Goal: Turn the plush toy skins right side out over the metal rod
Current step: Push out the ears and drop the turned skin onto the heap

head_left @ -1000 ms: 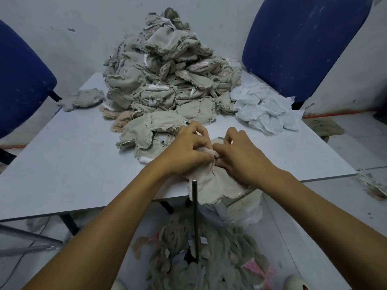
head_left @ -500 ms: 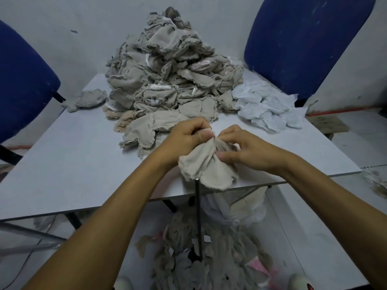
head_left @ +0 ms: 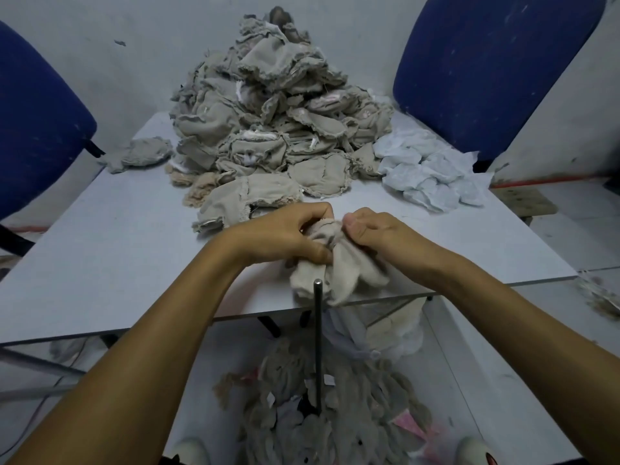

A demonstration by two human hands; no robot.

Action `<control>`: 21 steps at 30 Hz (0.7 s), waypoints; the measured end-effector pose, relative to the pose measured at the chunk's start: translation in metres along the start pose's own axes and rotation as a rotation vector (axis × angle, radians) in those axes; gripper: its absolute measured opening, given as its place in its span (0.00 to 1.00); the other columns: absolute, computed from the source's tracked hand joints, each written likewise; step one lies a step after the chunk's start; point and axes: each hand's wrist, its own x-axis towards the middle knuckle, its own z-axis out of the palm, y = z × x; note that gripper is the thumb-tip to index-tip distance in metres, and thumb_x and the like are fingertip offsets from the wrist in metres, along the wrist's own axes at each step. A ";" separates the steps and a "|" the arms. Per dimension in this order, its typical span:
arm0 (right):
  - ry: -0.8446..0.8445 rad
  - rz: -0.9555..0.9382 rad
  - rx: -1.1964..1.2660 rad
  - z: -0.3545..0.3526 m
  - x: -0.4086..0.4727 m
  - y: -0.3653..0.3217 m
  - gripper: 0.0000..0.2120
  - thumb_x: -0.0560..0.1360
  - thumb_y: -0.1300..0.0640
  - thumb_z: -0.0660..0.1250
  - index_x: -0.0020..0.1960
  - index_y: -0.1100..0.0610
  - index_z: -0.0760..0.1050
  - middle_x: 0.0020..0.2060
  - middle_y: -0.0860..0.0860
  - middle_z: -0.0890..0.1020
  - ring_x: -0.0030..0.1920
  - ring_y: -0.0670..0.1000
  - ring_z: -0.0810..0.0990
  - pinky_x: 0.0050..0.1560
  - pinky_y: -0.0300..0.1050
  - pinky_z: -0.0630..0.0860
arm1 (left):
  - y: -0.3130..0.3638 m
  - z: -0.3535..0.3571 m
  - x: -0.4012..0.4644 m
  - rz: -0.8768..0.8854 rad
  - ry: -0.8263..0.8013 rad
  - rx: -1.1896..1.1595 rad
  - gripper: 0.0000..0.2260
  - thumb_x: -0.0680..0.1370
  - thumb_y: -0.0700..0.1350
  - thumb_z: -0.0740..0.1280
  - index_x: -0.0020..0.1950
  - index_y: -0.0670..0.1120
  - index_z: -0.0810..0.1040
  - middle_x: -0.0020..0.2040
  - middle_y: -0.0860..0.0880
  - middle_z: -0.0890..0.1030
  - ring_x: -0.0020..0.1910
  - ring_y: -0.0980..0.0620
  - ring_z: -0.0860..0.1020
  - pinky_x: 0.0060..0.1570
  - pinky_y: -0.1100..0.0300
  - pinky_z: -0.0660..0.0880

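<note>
Skin (head_left: 339, 270) lowered toward rod (head_left: 317, 344), both hands (head_left: 285, 234) (head_left: 375, 231) pinching it

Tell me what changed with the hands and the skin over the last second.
Both hands, left hand and right hand, lifted the beige skin off the table edge and bunched it up above the metal rod, whose tip now shows in front of the hanging fabric. Neither grip was let go. The big pile of skins, the white pieces and the table stayed as they were.

Both hands, left (head_left: 281, 234) and right (head_left: 375, 231), pinch a beige skin (head_left: 339, 273) above the upright rod (head_left: 317, 344).
</note>
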 end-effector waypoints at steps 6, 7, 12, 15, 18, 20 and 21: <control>-0.091 -0.055 -0.468 -0.003 -0.001 -0.007 0.09 0.72 0.49 0.76 0.47 0.52 0.82 0.52 0.47 0.74 0.49 0.42 0.75 0.53 0.42 0.73 | -0.001 0.003 -0.009 0.113 0.199 0.249 0.05 0.71 0.41 0.68 0.39 0.43 0.72 0.34 0.46 0.73 0.33 0.54 0.69 0.32 0.56 0.67; -0.054 -0.104 -0.440 -0.002 -0.001 -0.011 0.05 0.73 0.52 0.74 0.46 0.52 0.81 0.51 0.47 0.75 0.47 0.42 0.76 0.50 0.42 0.72 | 0.002 0.003 -0.012 0.171 0.279 0.306 0.06 0.70 0.44 0.67 0.38 0.43 0.71 0.33 0.46 0.72 0.33 0.54 0.68 0.33 0.56 0.66; 0.128 -0.432 -0.515 0.003 -0.004 -0.036 0.10 0.75 0.54 0.63 0.49 0.59 0.79 0.51 0.50 0.75 0.50 0.49 0.73 0.49 0.37 0.68 | 0.016 0.006 -0.028 0.637 0.645 0.594 0.08 0.69 0.45 0.60 0.38 0.39 0.71 0.35 0.48 0.67 0.37 0.52 0.63 0.38 0.57 0.60; 0.236 -0.628 -0.655 0.012 -0.017 -0.041 0.11 0.73 0.58 0.61 0.47 0.64 0.78 0.51 0.56 0.76 0.50 0.57 0.72 0.51 0.45 0.68 | 0.021 0.014 -0.036 0.813 0.707 0.721 0.08 0.70 0.42 0.59 0.36 0.38 0.71 0.34 0.43 0.69 0.38 0.48 0.65 0.36 0.49 0.63; 0.330 -0.735 -0.769 0.024 -0.029 -0.037 0.09 0.72 0.61 0.64 0.45 0.66 0.79 0.50 0.60 0.78 0.48 0.59 0.73 0.50 0.46 0.68 | 0.019 0.019 -0.046 0.871 0.710 0.803 0.08 0.71 0.42 0.59 0.36 0.38 0.72 0.34 0.41 0.71 0.38 0.46 0.67 0.36 0.46 0.65; 0.348 -0.778 -0.809 0.029 -0.033 -0.033 0.07 0.71 0.62 0.67 0.44 0.66 0.79 0.49 0.61 0.79 0.47 0.60 0.74 0.50 0.47 0.68 | 0.015 0.024 -0.053 0.875 0.700 0.823 0.08 0.71 0.42 0.59 0.37 0.38 0.72 0.36 0.40 0.73 0.39 0.44 0.69 0.37 0.45 0.65; 0.346 -0.792 -0.830 0.033 -0.036 -0.030 0.06 0.71 0.62 0.68 0.44 0.66 0.79 0.49 0.61 0.79 0.47 0.61 0.74 0.49 0.49 0.69 | 0.011 0.028 -0.057 0.875 0.687 0.833 0.07 0.71 0.43 0.59 0.39 0.39 0.71 0.36 0.40 0.73 0.40 0.44 0.70 0.38 0.46 0.65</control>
